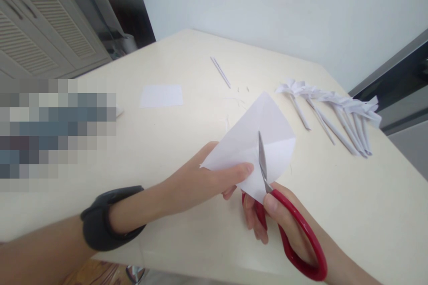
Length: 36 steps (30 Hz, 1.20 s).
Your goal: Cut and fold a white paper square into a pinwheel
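Note:
My left hand (214, 178) grips a sheet of white paper (274, 129) by its left side, thumb on top and the other fingers mostly hidden beneath. Creases run across the sheet, and its edge on the right is curved. In my right hand (277, 209) is a pair of scissors (301, 222) with red handles. One metal blade lies over the paper, pointing away from me, while the other blade is hidden under the sheet. A black band circles my left wrist.
Several rolled paper stems with cut white paper tops (334, 98) lie at the right. A small white paper rectangle (161, 96) and thin paper sticks (220, 72) rest farther back on the cream table (180, 249). A wall stands behind. A blurred patch covers the left.

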Available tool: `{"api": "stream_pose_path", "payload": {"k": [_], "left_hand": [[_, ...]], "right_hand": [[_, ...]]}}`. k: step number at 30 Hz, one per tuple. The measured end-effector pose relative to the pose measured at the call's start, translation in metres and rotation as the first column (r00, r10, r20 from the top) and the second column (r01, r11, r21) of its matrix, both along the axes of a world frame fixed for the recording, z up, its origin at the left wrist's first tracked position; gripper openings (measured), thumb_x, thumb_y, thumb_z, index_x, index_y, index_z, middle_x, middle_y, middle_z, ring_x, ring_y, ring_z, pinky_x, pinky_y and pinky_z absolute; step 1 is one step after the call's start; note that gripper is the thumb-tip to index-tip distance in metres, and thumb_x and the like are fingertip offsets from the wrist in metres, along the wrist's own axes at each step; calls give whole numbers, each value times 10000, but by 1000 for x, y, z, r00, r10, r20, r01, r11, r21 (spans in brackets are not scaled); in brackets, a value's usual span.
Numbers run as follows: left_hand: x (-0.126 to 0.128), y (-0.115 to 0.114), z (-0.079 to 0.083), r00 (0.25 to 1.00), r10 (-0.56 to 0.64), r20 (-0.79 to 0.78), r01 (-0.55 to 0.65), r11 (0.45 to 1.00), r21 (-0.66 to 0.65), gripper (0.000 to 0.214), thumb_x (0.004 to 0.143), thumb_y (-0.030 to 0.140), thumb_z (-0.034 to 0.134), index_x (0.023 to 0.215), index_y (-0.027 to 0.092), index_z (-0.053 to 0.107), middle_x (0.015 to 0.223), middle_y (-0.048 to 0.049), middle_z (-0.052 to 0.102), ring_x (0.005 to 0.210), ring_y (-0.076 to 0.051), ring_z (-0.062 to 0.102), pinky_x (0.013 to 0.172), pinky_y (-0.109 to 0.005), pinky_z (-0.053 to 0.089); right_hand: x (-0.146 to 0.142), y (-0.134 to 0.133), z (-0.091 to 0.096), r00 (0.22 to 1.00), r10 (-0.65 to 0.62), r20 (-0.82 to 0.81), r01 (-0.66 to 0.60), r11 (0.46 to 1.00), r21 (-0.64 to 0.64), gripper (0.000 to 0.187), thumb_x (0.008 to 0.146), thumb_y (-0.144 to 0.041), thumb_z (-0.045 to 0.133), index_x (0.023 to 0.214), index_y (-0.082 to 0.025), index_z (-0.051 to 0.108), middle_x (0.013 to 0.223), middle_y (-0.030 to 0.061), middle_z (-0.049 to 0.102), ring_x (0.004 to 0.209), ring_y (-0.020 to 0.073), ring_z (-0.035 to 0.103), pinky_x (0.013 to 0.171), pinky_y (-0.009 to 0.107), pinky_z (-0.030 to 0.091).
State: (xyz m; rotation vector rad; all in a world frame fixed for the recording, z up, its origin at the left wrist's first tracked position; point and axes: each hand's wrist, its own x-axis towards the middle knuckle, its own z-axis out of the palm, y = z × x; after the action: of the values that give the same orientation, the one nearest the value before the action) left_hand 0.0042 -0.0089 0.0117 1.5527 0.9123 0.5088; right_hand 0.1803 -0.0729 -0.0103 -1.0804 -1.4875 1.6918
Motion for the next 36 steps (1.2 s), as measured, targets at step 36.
{"api": "stream_pose_path", "payload": {"k": [36], "left_hand": [[1,1,10,995,-59,-86,52,995,-82,401,850,348,464,493,176,409,509,40,462,555,-117,510,597,-223,409]], "right_hand": [[-1,1,-3,1000,-2,-12,3,1000,21,395,927,-478,328,799,-167,535,659,-2,501,500,90,429,530,247,411]]}}
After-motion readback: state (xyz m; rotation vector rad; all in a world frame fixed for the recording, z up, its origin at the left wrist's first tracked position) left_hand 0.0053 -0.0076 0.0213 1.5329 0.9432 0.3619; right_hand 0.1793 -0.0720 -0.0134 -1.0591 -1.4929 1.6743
